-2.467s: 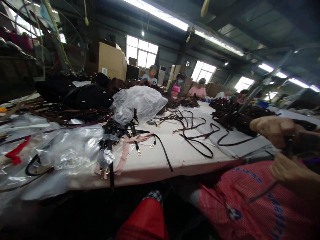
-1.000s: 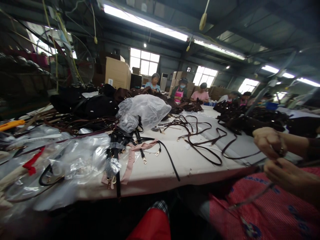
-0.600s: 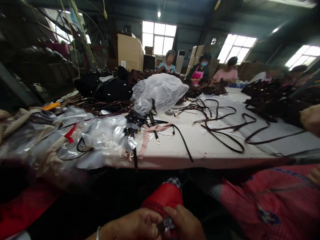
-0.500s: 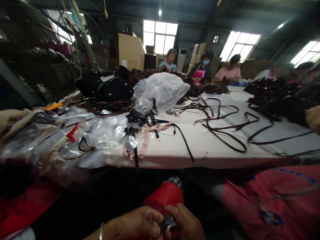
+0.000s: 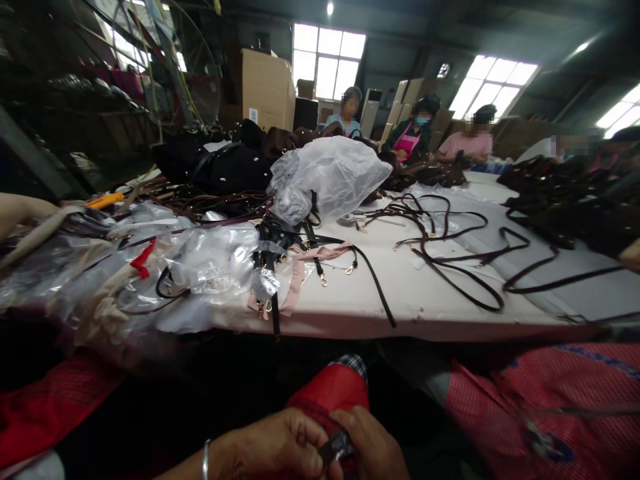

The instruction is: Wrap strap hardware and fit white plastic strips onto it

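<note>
Low in the view, over a red cloth [image 5: 333,393] on my lap, my two hands meet at a small dark strap piece [image 5: 329,452] with something clear and shiny beside it. My left hand [image 5: 280,445], a silver bangle at its wrist, pinches the dark piece between thumb and fingers. From the other side my right hand [image 5: 375,443] closes on the same piece, its fingers bent over it. The lower part of both hands is cut off by the frame edge.
A white table [image 5: 345,293] bears clear plastic bags [image 5: 215,257], black straps [image 5: 375,280], long brown straps [image 5: 465,287] and dark bags [image 5: 215,167]. A red woven sack [image 5: 560,400] stands at right. Several people sit behind the table; other people's arms show at both edges.
The view has shifted slightly, so the table's things appear a little to the right. Both hands keep nearly the same hold on the dark piece.
</note>
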`<state>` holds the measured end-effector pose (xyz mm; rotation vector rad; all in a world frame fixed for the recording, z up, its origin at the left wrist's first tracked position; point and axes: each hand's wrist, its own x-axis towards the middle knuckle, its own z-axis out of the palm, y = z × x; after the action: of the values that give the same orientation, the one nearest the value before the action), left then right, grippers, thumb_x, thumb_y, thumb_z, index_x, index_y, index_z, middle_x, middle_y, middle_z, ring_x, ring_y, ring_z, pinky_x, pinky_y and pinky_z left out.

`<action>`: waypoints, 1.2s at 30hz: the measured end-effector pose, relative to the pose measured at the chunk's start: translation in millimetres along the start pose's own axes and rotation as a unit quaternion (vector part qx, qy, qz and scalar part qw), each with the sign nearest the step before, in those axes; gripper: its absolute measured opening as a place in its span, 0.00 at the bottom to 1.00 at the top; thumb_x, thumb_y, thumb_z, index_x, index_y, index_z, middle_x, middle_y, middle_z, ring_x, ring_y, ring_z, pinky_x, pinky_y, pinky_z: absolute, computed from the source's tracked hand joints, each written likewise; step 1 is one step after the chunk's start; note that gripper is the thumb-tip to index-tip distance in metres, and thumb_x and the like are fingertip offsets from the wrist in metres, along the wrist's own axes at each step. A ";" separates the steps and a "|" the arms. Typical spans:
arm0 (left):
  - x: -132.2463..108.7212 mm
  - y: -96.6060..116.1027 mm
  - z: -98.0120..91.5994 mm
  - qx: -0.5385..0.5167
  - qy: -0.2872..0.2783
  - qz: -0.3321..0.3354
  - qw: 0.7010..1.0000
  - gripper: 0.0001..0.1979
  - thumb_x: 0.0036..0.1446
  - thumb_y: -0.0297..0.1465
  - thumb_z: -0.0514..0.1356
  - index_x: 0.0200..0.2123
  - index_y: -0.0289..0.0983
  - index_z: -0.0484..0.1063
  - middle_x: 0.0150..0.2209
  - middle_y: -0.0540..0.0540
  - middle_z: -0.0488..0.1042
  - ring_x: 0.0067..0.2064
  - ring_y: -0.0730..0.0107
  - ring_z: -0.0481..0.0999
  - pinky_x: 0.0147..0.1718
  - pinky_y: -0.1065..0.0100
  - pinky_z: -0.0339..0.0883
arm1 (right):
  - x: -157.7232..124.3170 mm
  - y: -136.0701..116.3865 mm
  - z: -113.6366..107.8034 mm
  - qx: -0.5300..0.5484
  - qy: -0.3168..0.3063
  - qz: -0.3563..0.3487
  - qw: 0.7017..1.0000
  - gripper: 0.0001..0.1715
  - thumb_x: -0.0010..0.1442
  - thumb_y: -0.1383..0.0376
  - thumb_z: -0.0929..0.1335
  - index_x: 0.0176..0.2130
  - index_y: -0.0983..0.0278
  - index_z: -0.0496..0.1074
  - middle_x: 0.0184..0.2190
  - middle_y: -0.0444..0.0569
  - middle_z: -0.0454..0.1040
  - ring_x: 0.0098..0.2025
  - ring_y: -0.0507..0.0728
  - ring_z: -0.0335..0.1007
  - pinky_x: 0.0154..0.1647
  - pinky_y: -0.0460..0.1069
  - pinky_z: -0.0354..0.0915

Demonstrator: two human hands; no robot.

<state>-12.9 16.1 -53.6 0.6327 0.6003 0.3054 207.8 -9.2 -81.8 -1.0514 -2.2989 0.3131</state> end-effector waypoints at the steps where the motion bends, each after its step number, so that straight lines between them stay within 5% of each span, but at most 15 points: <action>1: -0.5 -0.6 -2.2 0.000 -0.003 0.005 1.000 0.16 0.44 0.31 0.68 0.37 0.28 0.83 0.25 0.45 0.73 0.23 0.77 0.67 0.25 0.75 0.57 | 1.1 -0.3 0.9 -0.008 -0.001 -0.003 1.000 0.20 0.69 0.53 0.61 0.54 0.62 0.61 0.31 0.49 0.74 0.29 0.57 0.73 0.28 0.48 0.71; 13: -9.9 2.4 -14.8 -0.060 -0.047 0.007 0.997 0.24 0.49 0.43 0.72 0.42 0.29 0.81 0.31 0.44 0.73 0.29 0.76 0.68 0.32 0.75 0.59 | 16.7 -2.0 10.1 -0.041 -0.019 -0.028 0.999 0.18 0.70 0.56 0.57 0.53 0.62 0.63 0.29 0.49 0.74 0.28 0.57 0.74 0.27 0.48 0.72; 23: -8.1 -1.3 -7.7 -0.030 0.005 0.033 0.999 0.15 0.45 0.29 0.67 0.39 0.31 0.81 0.27 0.46 0.74 0.24 0.77 0.67 0.26 0.75 0.59 | 3.5 4.2 15.7 -0.011 0.040 -0.004 0.999 0.19 0.66 0.69 0.60 0.56 0.62 0.65 0.40 0.52 0.82 0.40 0.57 0.81 0.42 0.46 0.77; 27: -6.4 -0.3 -2.3 -0.027 0.031 0.017 0.999 0.14 0.43 0.28 0.65 0.36 0.30 0.80 0.26 0.46 0.75 0.23 0.77 0.69 0.26 0.76 0.61 | -5.2 1.4 16.3 0.129 -0.009 0.105 0.986 0.21 0.65 0.70 0.60 0.55 0.58 0.67 0.42 0.48 0.81 0.41 0.54 0.80 0.43 0.43 0.75; 31: -2.9 -3.1 -2.2 -0.010 0.023 0.003 1.000 0.15 0.44 0.29 0.64 0.37 0.29 0.80 0.28 0.43 0.77 0.23 0.77 0.70 0.26 0.76 0.63 | -13.9 -2.9 21.1 0.243 -0.051 0.273 0.929 0.21 0.68 0.60 0.57 0.55 0.56 0.70 0.44 0.48 0.80 0.42 0.54 0.79 0.42 0.45 0.73; 36: 0.1 -8.5 -2.5 -0.006 0.030 -0.001 1.000 0.13 0.45 0.29 0.63 0.36 0.31 0.80 0.28 0.44 0.79 0.23 0.76 0.72 0.24 0.76 0.64 | -20.0 -2.9 26.0 0.287 -0.069 0.316 0.902 0.28 0.69 0.48 0.55 0.53 0.57 0.71 0.43 0.50 0.80 0.43 0.57 0.78 0.44 0.48 0.72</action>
<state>-13.7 10.7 -60.6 0.6138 0.6558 0.3265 200.8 -25.3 -109.6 -1.4380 -1.7151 1.2677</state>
